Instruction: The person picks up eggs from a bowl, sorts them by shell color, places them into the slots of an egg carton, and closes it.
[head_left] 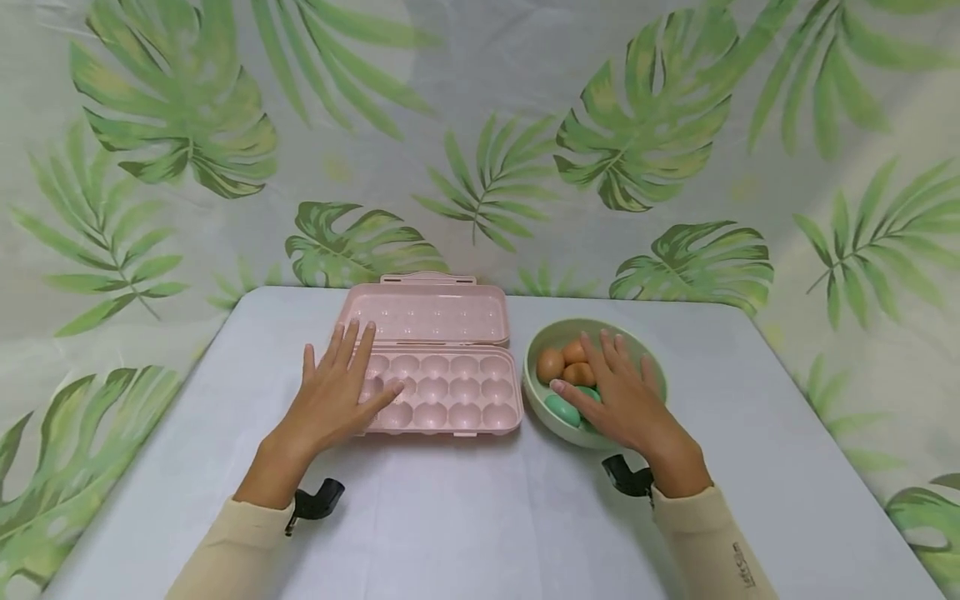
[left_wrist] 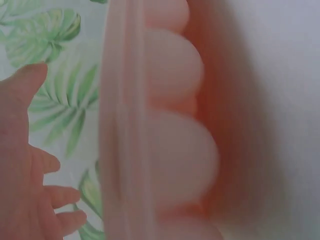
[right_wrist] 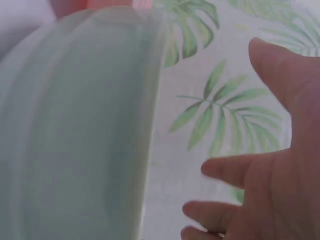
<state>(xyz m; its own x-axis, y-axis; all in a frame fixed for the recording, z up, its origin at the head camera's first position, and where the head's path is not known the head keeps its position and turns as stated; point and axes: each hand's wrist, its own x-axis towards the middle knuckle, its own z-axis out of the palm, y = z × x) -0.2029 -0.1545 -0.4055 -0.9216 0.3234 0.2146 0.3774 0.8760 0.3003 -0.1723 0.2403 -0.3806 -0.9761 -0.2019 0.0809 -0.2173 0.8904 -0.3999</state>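
Observation:
A pink plastic egg carton (head_left: 465, 390) lies with its lid (head_left: 442, 317) folded back, and its visible cups hold nothing. My left hand (head_left: 326, 404), fingers straight and spread, hovers over the carton's left end and hides some cups. To the right stands a pale green bowl (head_left: 553, 426) with three brown eggs (head_left: 550, 364) and two green eggs (head_left: 562, 409) showing. Above the bowl, my right hand (head_left: 630, 400) is spread flat, covering part of its contents. Both wrist views show the hands apart from the carton's rounded underside (left_wrist: 180, 155) and the bowl's outer wall (right_wrist: 75, 130).
Carton and bowl stand side by side on a white-covered table (head_left: 450, 517), toward its far edge. Behind it hangs a leaf-patterned cloth (head_left: 487, 100). Black wrist mounts (head_left: 318, 500) stick out inward from both sleeves.

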